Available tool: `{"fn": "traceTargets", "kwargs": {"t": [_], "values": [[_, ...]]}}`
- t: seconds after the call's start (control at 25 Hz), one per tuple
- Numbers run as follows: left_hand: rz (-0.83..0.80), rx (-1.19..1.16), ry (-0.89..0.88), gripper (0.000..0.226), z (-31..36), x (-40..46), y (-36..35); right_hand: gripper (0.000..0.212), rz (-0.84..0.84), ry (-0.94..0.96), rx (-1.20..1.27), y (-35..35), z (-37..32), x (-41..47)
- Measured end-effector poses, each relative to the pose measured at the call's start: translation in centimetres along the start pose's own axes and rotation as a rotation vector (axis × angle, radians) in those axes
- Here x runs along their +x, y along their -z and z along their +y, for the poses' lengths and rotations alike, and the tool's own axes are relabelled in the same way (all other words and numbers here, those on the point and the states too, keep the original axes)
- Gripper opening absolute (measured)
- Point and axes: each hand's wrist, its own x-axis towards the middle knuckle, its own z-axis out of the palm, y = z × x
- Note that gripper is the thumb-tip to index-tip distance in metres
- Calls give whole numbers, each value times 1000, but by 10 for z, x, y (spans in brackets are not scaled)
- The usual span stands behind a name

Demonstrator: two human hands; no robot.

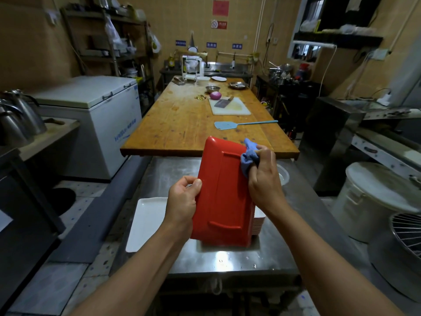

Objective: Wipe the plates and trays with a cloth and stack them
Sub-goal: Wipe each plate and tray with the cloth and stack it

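Note:
A red rectangular tray (pixel 224 190) is held upright above the steel table, its underside facing me. My left hand (pixel 182 201) grips its left edge, thumb on the back. My right hand (pixel 264 176) holds a bunched blue cloth (pixel 249 156) against the tray's upper right edge. Behind the tray, a stack of red-rimmed plates (pixel 258 221) shows at the right. A white rectangular tray (pixel 145 222) lies flat to the left.
The steel table (pixel 227 258) carries a white round plate (pixel 283 174) partly hidden by my right hand. Beyond is a long wooden table (pixel 177 124) with a cutting board, cleaver, onion, bowls and a blue swatter. A white bucket (pixel 373 201) stands at right.

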Motion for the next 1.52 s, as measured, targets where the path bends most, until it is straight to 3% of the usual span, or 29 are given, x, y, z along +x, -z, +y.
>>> {"fn": "traceTargets", "kwargs": {"t": [0.2,0.32,0.44,0.52,0.68,0.8,0.88,1.0,1.08,1.16,1.28,1.44,1.52], "values": [[108,-149,2,20,1,18,-29,14,-17,-61,52,6,-3,-13],[185,-194,-55,20,2,32,-39,22,-82,-148,99,11,6,-34],[174,-218,-63,19,-5,35,-51,35,-134,-312,344,30,13,-27],[136,-189,-47,20,-15,33,-56,37,-123,-372,483,39,19,-18],[-6,6,8,21,-21,35,-47,42,-99,-391,498,42,27,-15],[-104,136,49,6,-10,37,-34,45,-114,-356,504,44,33,-10],[-92,252,-31,37,8,41,-27,45,-166,-314,496,49,35,-4],[-111,544,-320,79,52,55,-26,46,-312,-257,466,60,32,2],[-315,767,-330,81,80,64,-31,46,-420,-219,466,67,30,5],[-489,872,-182,63,97,68,-34,46,-487,-202,455,74,29,8],[-550,796,-81,46,95,72,-29,47,-553,-190,403,80,28,11],[-601,596,-6,59,79,65,-21,46,-511,-84,276,79,21,17],[-564,541,-41,54,75,61,-23,40,-460,-14,180,72,11,20]]}}
